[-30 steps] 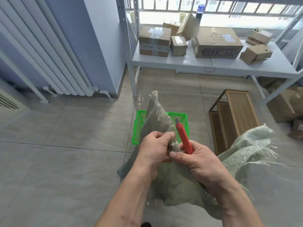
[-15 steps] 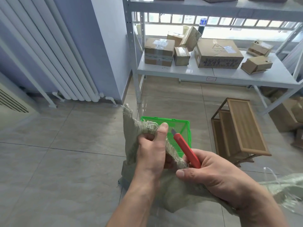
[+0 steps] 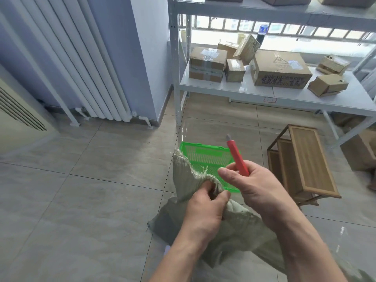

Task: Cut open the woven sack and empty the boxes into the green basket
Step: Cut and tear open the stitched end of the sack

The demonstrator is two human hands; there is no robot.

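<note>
The pale green woven sack (image 3: 227, 226) hangs limp in front of me, its frayed top edge bunched up. My left hand (image 3: 205, 208) grips that bunched edge. My right hand (image 3: 254, 186) holds a red utility knife (image 3: 237, 157) upright, its blade pointing up and clear of the sack. The green plastic basket (image 3: 205, 153) stands on the floor just behind the sack, partly hidden by it and my hands. I cannot see what the basket holds.
A white metal shelf rack (image 3: 284, 94) at the back carries several cardboard boxes (image 3: 278, 68). A low wooden rack (image 3: 305, 159) stands right of the basket. A white radiator (image 3: 81, 64) lines the left wall. Grey floor tiles spread to the left.
My right hand has lifted the knife up and away from the sack. My left hand has pulled the bunched sack edge lower, and the view has tilted upward.
</note>
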